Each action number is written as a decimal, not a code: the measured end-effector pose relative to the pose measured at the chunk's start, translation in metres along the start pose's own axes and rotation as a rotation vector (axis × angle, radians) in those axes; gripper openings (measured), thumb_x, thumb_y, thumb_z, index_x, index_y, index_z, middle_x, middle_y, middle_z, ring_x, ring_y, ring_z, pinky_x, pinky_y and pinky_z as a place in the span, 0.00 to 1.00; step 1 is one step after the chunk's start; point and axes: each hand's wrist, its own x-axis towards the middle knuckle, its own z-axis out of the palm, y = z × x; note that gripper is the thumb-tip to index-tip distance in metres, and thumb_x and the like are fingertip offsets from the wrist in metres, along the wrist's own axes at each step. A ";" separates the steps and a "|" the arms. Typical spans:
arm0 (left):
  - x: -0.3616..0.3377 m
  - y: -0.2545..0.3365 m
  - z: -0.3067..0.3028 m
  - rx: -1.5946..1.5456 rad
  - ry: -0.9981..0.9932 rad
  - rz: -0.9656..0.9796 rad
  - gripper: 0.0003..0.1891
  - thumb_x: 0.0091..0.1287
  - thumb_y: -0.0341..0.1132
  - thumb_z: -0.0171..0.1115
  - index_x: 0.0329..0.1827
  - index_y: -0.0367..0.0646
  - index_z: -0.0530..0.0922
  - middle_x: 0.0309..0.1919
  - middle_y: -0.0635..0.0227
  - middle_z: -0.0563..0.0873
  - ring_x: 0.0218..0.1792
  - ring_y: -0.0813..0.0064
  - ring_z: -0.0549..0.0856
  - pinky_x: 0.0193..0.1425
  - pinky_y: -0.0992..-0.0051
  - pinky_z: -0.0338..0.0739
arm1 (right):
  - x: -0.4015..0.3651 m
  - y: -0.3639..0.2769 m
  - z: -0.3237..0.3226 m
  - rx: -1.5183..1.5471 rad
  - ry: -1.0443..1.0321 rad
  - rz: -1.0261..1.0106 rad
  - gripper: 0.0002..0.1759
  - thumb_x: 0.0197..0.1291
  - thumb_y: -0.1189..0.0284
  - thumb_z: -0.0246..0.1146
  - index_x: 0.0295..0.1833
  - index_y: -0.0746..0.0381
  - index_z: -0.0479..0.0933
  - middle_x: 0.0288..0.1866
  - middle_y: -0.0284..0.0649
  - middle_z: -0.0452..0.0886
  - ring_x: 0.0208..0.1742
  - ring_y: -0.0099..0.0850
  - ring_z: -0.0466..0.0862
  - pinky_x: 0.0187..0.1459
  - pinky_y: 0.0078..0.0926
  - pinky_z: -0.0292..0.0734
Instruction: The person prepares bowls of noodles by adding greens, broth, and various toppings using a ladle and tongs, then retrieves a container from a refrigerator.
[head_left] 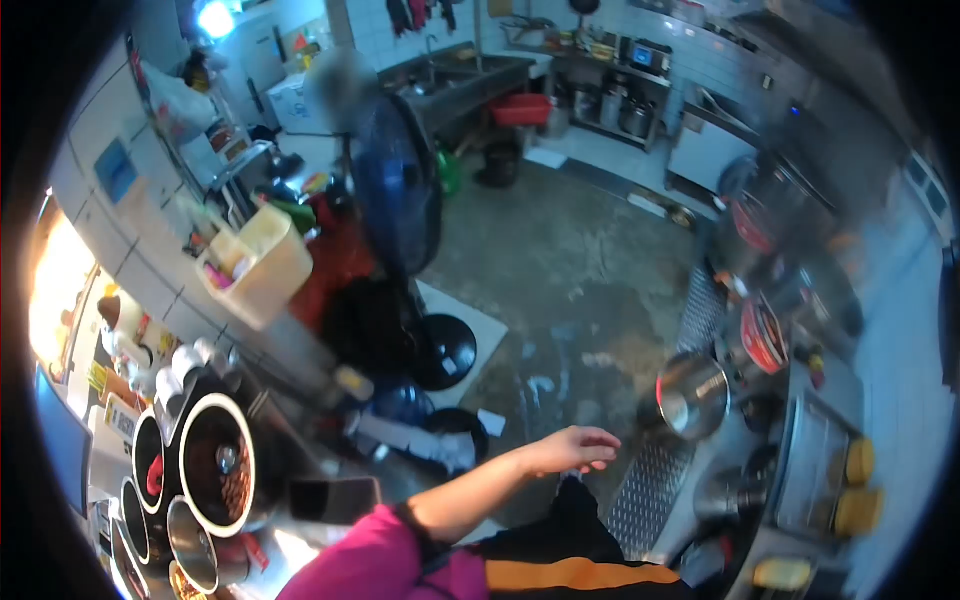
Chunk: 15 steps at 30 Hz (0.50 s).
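My left hand point(575, 450) is stretched out over the wet floor point(560, 340) at the lower middle, its arm in a magenta sleeve point(355, 555). The fingers are loosely bent and hold nothing that I can see. To its right stands a shiny metal pot point(692, 397), apart from the hand. My dark trousers with an orange stripe point(580, 575) show below the arm. Out of view is my right hand.
Several deep pots point(217, 465) stand on the counter at lower left. A large fan point(398, 185) rises beside a cream bin point(255, 265). Metal grating point(650, 500) runs along the right-hand cooking line. A sink point(430, 85) and a red basin point(521, 109) are at the back.
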 end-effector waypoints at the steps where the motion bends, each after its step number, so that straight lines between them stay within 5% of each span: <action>1: 0.023 0.010 -0.022 -0.190 0.069 -0.050 0.21 0.65 0.40 0.54 0.58 0.39 0.68 0.48 0.66 0.77 0.46 0.80 0.78 0.47 0.78 0.74 | 0.019 -0.024 -0.025 0.027 -0.004 0.015 0.16 0.58 0.60 0.49 0.32 0.58 0.78 0.30 0.37 0.78 0.35 0.30 0.78 0.36 0.27 0.75; 5: 0.105 0.026 -0.122 -0.651 0.237 -0.044 0.21 0.65 0.42 0.52 0.58 0.41 0.68 0.49 0.63 0.77 0.46 0.72 0.79 0.49 0.69 0.75 | 0.143 -0.151 -0.169 -0.062 0.070 -0.192 0.18 0.53 0.56 0.53 0.31 0.59 0.78 0.32 0.44 0.79 0.36 0.39 0.79 0.36 0.35 0.74; 8: 0.136 0.039 -0.215 -0.667 0.508 -0.145 0.21 0.64 0.43 0.53 0.56 0.41 0.69 0.51 0.60 0.77 0.48 0.67 0.79 0.50 0.64 0.74 | 0.219 -0.317 -0.322 -0.185 0.209 -0.521 0.20 0.49 0.53 0.55 0.31 0.60 0.79 0.32 0.49 0.80 0.37 0.46 0.80 0.36 0.40 0.74; 9: 0.142 0.043 -0.242 -0.696 0.602 -0.124 0.20 0.64 0.43 0.52 0.55 0.42 0.69 0.51 0.60 0.77 0.48 0.67 0.79 0.50 0.64 0.74 | 0.223 -0.396 -0.371 -0.321 0.240 -0.649 0.17 0.49 0.61 0.54 0.33 0.65 0.77 0.33 0.54 0.78 0.39 0.48 0.78 0.39 0.42 0.73; 10: 0.151 0.051 -0.273 -0.714 0.691 -0.093 0.20 0.64 0.43 0.51 0.55 0.42 0.69 0.51 0.60 0.77 0.49 0.66 0.78 0.50 0.64 0.74 | 0.233 -0.444 -0.405 -0.082 0.309 -0.779 0.16 0.49 0.62 0.56 0.34 0.65 0.77 0.33 0.55 0.78 0.39 0.48 0.79 0.40 0.40 0.73; 15: 0.212 0.088 -0.441 -0.907 0.741 -0.113 0.18 0.65 0.43 0.50 0.53 0.42 0.70 0.50 0.61 0.77 0.50 0.67 0.78 0.50 0.64 0.74 | 0.331 -0.620 -0.491 0.087 0.442 -0.851 0.15 0.51 0.65 0.57 0.40 0.63 0.78 0.36 0.50 0.80 0.39 0.43 0.80 0.41 0.34 0.74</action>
